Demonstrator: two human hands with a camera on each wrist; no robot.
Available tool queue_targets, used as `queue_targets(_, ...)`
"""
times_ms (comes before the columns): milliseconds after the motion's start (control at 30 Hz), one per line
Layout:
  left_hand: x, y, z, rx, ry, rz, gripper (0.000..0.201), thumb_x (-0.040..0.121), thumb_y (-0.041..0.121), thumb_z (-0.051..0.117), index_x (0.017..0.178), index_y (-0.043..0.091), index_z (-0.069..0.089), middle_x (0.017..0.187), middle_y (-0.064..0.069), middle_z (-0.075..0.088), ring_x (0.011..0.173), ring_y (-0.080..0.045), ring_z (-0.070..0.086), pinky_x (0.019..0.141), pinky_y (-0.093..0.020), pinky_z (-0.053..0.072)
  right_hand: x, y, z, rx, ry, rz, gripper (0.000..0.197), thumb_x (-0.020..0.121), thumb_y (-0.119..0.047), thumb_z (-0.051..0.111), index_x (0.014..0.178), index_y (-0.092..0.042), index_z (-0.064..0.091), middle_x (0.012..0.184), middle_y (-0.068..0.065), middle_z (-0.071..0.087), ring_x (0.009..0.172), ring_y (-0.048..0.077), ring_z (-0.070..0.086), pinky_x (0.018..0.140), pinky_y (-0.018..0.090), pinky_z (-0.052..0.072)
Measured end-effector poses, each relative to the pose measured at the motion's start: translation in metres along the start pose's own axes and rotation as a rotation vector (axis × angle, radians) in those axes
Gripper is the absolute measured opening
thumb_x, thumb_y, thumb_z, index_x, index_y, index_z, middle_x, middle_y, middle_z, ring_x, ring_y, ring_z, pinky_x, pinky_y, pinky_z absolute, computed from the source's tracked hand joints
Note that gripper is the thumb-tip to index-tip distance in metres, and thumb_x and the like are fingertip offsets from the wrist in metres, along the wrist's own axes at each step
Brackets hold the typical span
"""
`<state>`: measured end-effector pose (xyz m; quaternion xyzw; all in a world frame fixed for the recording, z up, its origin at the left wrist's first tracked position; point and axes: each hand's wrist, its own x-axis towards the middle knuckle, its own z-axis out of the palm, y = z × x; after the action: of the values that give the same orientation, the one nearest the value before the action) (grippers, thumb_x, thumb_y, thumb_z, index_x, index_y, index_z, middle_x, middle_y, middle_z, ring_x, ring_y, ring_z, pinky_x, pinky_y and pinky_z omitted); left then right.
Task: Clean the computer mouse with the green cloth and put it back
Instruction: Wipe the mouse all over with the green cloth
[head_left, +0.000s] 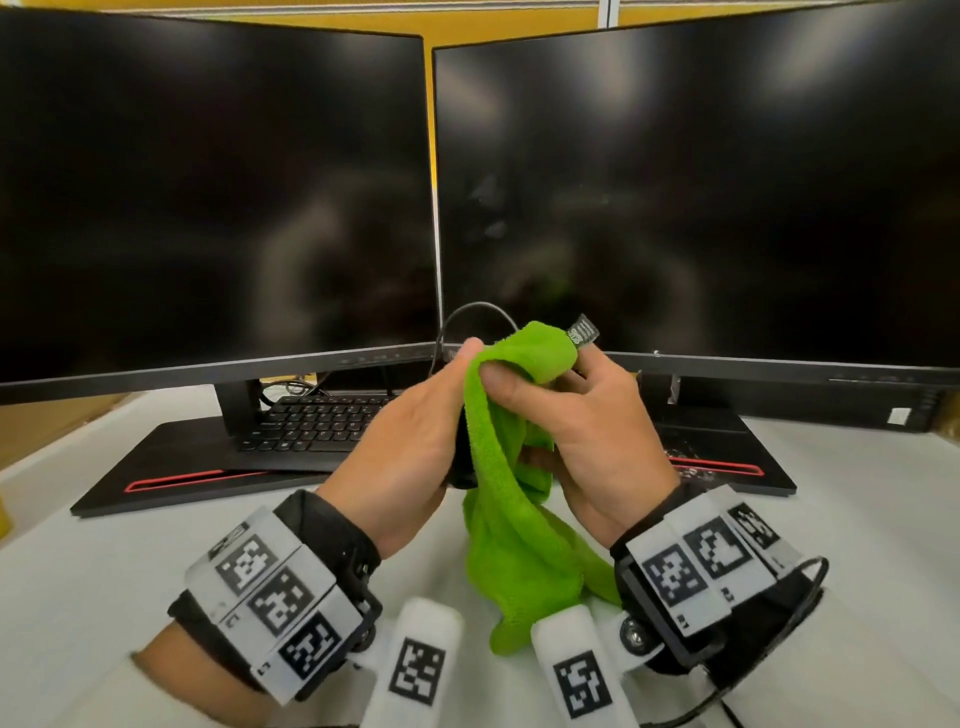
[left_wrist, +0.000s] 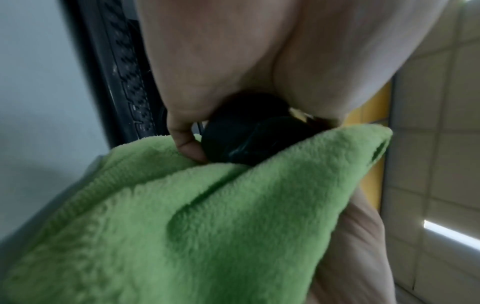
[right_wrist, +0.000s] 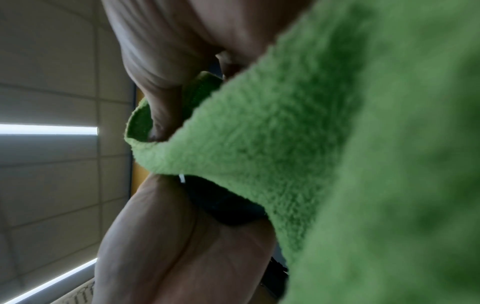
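A bright green fuzzy cloth (head_left: 511, 545) with a small black tag (head_left: 584, 330) printed in white. A black mouse (left_wrist: 244, 131) with a black cable (head_left: 475, 312). Two black monitor screens (head_left: 208, 197). A black keyboard (head_left: 317, 418). Black monitor bases with red stripes (head_left: 176, 480). A white desk (head_left: 78, 561). Wristbands (head_left: 270, 597) carry black-and-white square patterns. A yellow wall (head_left: 431, 26) behind.

The head view looks forward and down from above the white table (head_left: 857, 519), facing two dark monitors (head_left: 218, 197). Each wrist view sits very close, looking along its hand toward the ceiling, perhaps tilted sideways. All three share the green cloth (head_left: 514, 545) (left_wrist: 207, 226) (right_wrist: 337, 164) and the black computer mouse (left_wrist: 246, 131).
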<state>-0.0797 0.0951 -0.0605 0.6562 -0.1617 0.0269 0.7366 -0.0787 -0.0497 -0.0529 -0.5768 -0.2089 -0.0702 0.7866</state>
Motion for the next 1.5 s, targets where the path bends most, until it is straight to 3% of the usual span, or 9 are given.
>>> queue_targets(300,-0.003,-0.001,-0.009,0.242,-0.074,0.166,0.051,0.109,0.054,0.038,0.131,0.019,0.068,0.126,-0.002,0.075,0.122,-0.018,0.069,0.11,-0.044,0.048,0.006,-0.003,-0.009,0.195,0.087,0.18,0.014,0.09,-0.015,0.07,0.102,-0.01,0.076,0.085,0.01,0.07,0.081,0.027,0.067,0.084,0.052,0.056)
queue_targets(433,-0.005,0.002,-0.005,0.242,-0.067,0.272,0.054,0.102,0.045,0.035,0.125,0.008,0.067,0.111,-0.006,0.078,0.104,-0.011,0.073,0.09,-0.024,0.056,0.005,0.001,-0.007,0.236,0.032,0.173,0.03,0.084,-0.018,0.074,0.111,-0.003,0.073,0.103,0.018,0.068,0.098,0.036,0.065,0.102,0.064,0.05)
queue_targets(567,-0.006,0.001,-0.004,0.186,-0.114,0.249,0.053,0.106,0.039,0.032,0.131,0.006,0.064,0.122,-0.013,0.077,0.115,-0.021,0.074,0.09,-0.025,0.059,0.002,0.001,-0.005,0.166,-0.025,0.133,0.033,0.07,-0.023,0.085,0.1,-0.017,0.074,0.094,0.007,0.074,0.09,0.028,0.069,0.083,0.052,0.054)
queue_targets(667,-0.004,0.0,-0.009,0.262,-0.12,0.247,0.055,0.105,0.041,0.034,0.13,0.001,0.063,0.125,-0.021,0.072,0.122,-0.031,0.068,0.101,-0.033,0.057,0.003,-0.002,-0.009,0.141,-0.036,0.159,0.035,0.066,-0.026,0.081,0.099,-0.017,0.075,0.088,0.005,0.073,0.085,0.026,0.068,0.08,0.049,0.054)
queue_targets(867,-0.001,0.0,-0.012,0.37,-0.182,0.215,0.051,0.107,0.043,0.036,0.132,0.012,0.066,0.132,-0.003,0.073,0.129,-0.014,0.066,0.114,-0.029,0.047,0.008,-0.004,-0.016,0.064,0.051,0.157,0.015,0.087,-0.007,0.07,0.097,-0.01,0.08,0.084,0.009,0.076,0.075,0.024,0.072,0.077,0.045,0.057)
queue_targets(1000,0.001,-0.002,-0.016,0.553,-0.243,0.204,0.058,0.106,0.052,0.039,0.12,0.003,0.064,0.12,-0.025,0.067,0.115,-0.042,0.063,0.108,-0.06,0.045,0.012,-0.009,-0.018,0.089,0.132,0.153,0.019,0.087,-0.012,0.07,0.1,0.0,0.078,0.085,0.014,0.075,0.076,0.026,0.072,0.081,0.049,0.059)
queue_targets(1167,0.0,0.001,-0.018,0.65,-0.33,0.159,0.068,0.103,0.062,0.038,0.118,0.001,0.061,0.11,-0.022,0.065,0.106,-0.044,0.061,0.102,-0.066,0.044,0.019,-0.009,-0.023,0.149,0.236,0.189,0.025,0.086,-0.011,0.072,0.106,0.004,0.075,0.091,0.018,0.072,0.086,0.034,0.068,0.097,0.06,0.054)
queue_targets(1333,-0.002,0.003,-0.017,0.682,-0.424,0.116,0.058,0.106,0.057,0.038,0.129,0.01,0.064,0.131,-0.018,0.066,0.126,-0.036,0.061,0.113,-0.058,0.042,0.023,-0.013,-0.031,0.199,0.281,0.251,0.022,0.095,-0.009,0.064,0.112,0.002,0.073,0.08,0.015,0.07,0.067,0.029,0.069,0.067,0.044,0.063)
queue_targets(1500,-0.009,0.008,-0.011,0.74,-0.521,0.118,0.062,0.098,0.063,0.043,0.109,0.005,0.064,0.098,-0.02,0.06,0.086,-0.026,0.055,0.091,-0.051,0.053,0.032,-0.019,-0.053,0.203,0.344,0.266,0.032,0.089,-0.012,0.068,0.119,-0.001,0.074,0.092,0.016,0.072,0.071,0.027,0.072,0.058,0.04,0.062)
